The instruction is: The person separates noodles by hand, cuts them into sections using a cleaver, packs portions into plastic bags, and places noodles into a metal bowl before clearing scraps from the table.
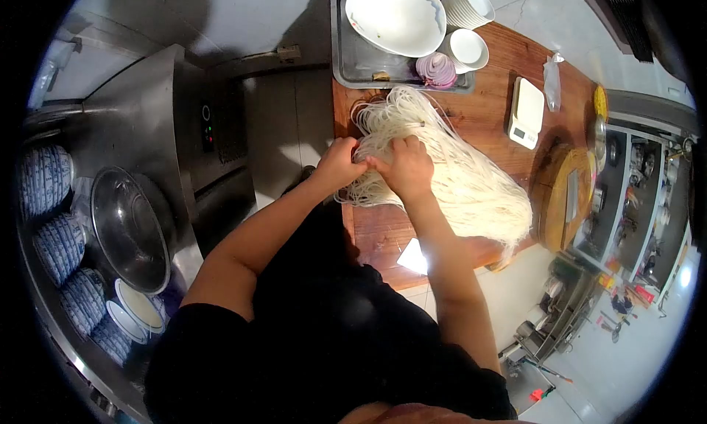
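Observation:
A large bundle of long, thin, whitish noodles (pixel 475 192) lies across the wooden table, its strands looped and loose at the left end. My left hand (pixel 340 164) is closed on strands at that left edge, fingertips partly hidden among them. Close beside it, my right hand (pixel 408 167) lies over the bundle with its fingers curled into the noodles and the thumb pointing toward my left hand. A small white card or sheet (pixel 413 257) sits near the table's front edge, below my right forearm.
Behind the noodles a metal tray (pixel 340 52) holds a large white bowl (pixel 396 17) and a cut red onion (pixel 437 70). Stacked white bowls (pixel 468 8), a kitchen scale (pixel 526 113) and a round chopping block (pixel 554 195) with a cleaver (pixel 571 195) stand farther right. Leftward is a steel basin (pixel 129 229).

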`<state>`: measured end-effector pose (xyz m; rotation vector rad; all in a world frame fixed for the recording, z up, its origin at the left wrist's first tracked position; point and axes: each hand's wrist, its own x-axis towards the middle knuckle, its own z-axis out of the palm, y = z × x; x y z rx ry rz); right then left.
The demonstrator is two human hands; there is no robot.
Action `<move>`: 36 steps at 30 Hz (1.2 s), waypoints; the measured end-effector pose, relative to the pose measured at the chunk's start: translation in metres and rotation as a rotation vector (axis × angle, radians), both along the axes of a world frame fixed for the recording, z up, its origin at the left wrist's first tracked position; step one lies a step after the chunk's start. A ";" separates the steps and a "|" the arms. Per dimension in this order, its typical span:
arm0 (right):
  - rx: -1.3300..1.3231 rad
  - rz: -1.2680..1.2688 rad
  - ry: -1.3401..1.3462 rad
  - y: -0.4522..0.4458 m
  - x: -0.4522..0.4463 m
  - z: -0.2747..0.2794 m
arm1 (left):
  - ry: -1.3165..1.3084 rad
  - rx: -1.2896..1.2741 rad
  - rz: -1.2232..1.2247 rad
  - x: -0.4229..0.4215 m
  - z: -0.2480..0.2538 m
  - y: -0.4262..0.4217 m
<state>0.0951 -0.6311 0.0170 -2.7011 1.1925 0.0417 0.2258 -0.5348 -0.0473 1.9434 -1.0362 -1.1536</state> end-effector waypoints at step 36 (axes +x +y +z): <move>1.197 -0.570 -0.751 -0.044 -0.054 -0.006 | 0.233 -0.186 0.193 0.030 -0.037 -0.006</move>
